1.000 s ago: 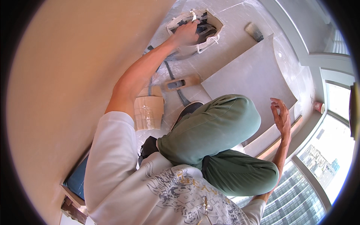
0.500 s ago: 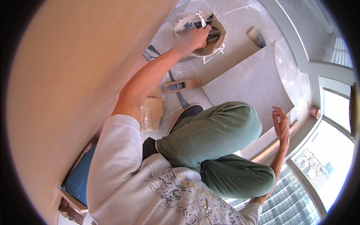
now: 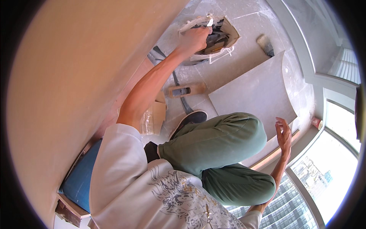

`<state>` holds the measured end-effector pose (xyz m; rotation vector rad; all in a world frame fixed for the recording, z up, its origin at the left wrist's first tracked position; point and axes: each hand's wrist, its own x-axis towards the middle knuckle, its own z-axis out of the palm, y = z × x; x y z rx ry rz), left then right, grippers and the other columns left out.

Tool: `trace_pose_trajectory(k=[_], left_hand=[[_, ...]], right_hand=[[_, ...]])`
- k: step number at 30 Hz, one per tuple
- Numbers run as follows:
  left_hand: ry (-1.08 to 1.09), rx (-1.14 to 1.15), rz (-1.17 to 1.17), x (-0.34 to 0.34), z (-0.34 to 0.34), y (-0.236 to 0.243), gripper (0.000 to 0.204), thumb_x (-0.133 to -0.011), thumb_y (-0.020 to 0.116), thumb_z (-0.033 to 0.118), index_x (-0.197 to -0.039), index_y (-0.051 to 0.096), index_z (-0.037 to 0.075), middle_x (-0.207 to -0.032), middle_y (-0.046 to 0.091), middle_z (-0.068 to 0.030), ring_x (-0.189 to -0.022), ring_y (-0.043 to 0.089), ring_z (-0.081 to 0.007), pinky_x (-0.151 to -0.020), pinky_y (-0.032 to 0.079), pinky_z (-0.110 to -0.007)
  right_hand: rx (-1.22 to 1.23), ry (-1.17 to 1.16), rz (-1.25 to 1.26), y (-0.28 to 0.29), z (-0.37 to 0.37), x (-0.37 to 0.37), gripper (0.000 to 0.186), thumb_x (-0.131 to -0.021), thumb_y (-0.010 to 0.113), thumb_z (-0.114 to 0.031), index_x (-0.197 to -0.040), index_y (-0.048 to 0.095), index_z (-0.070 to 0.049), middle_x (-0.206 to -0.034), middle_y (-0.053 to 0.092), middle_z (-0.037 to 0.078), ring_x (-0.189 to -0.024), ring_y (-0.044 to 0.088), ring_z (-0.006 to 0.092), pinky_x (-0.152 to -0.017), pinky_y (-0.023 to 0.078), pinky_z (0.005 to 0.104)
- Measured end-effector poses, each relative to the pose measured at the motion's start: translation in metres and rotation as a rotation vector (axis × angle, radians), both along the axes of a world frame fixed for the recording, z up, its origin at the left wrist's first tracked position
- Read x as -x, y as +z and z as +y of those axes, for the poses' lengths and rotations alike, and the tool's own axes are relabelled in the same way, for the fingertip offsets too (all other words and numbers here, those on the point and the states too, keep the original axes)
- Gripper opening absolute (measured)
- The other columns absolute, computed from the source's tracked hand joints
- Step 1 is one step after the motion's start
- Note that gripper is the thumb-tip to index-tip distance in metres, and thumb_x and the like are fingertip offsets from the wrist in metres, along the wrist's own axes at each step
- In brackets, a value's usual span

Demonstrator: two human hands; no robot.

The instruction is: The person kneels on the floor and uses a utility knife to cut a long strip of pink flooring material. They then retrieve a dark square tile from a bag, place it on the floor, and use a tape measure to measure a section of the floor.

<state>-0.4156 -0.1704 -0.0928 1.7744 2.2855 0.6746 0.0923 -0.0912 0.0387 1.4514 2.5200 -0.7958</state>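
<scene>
Far L of the L hand (image 3: pixel 193 41) is a big tan wall (image 3: pixel 76 76). Low by the wall, well back from that grip, is a blue thing (image 3: pixel 82 179); can't tell what kind. Next, nearer but still back & L of the grip, is a bent bit of brown cardboard (image 3: pixel 158 114) w/ a shiny patch. Then a dk strip (image 3: pixel 175 78), btwn the cardboard & the L hand; it goes under a wood block (image 3: pixel 196 89) w/ a slot, set apart & right behind the grip. The L hand is at the L side of a pale bag (image 3: pixel 230 28), fingers bent at its mouth, by a white tie (image 3: pixel 210 22). Can't tell if it's closed on smth; the tips are hid. The bag's mouth is up, w/ a mess of dk stuff (image 3: pixel 220 40) in it, just R of the grip. A big gray sheet (image 3: pixel 255 89) lies flat btwn both hands; a brush (image 3: pixel 265 44) is by its far corner, R of the bag. The R hand (image 3: pixel 283 134) is loose, nothing in it, nr the sheet's edge. Just R of it, a red cup (image 3: pixel 316 123), then a bright window (image 3: pixel 331 156).
</scene>
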Motion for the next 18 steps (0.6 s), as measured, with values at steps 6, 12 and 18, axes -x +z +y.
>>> trace_pose_trajectory(k=[6,12,18], left_hand=[[0.025,0.122,-0.002,0.011,-0.011,0.010,0.032,-0.081,0.058,0.004,-0.112,0.065,0.005,-0.098,0.071,-0.0192,-0.093,0.069,-0.0367,-0.079,0.054,-0.047],[0.179,-0.021,-0.236,0.013,-0.022,0.034,0.028,-0.092,0.062,0.010,-0.119,0.064,0.006,-0.104,0.071,-0.0165,-0.095,0.069,-0.0322,-0.084,0.052,-0.043],[0.276,-0.151,-0.721,0.022,-0.033,0.040,0.025,-0.092,0.066,0.009,-0.116,0.064,0.000,-0.096,0.069,-0.0068,-0.085,0.063,-0.0139,-0.078,0.051,-0.030]], right_hand=[[0.037,-0.004,-0.002,-0.003,0.003,-0.001,0.025,-0.101,0.058,-0.013,-0.125,0.065,-0.007,-0.110,0.071,0.018,-0.098,0.070,0.0304,-0.086,0.056,0.0432],[0.029,-0.021,-0.023,0.001,0.005,0.006,0.025,-0.102,0.057,-0.015,-0.124,0.065,-0.007,-0.111,0.072,0.018,-0.101,0.070,0.0311,-0.087,0.057,0.0439],[0.050,-0.029,0.076,-0.001,0.006,0.014,0.025,-0.101,0.058,-0.013,-0.124,0.065,-0.007,-0.111,0.072,0.018,-0.098,0.071,0.0301,-0.085,0.056,0.0434]])
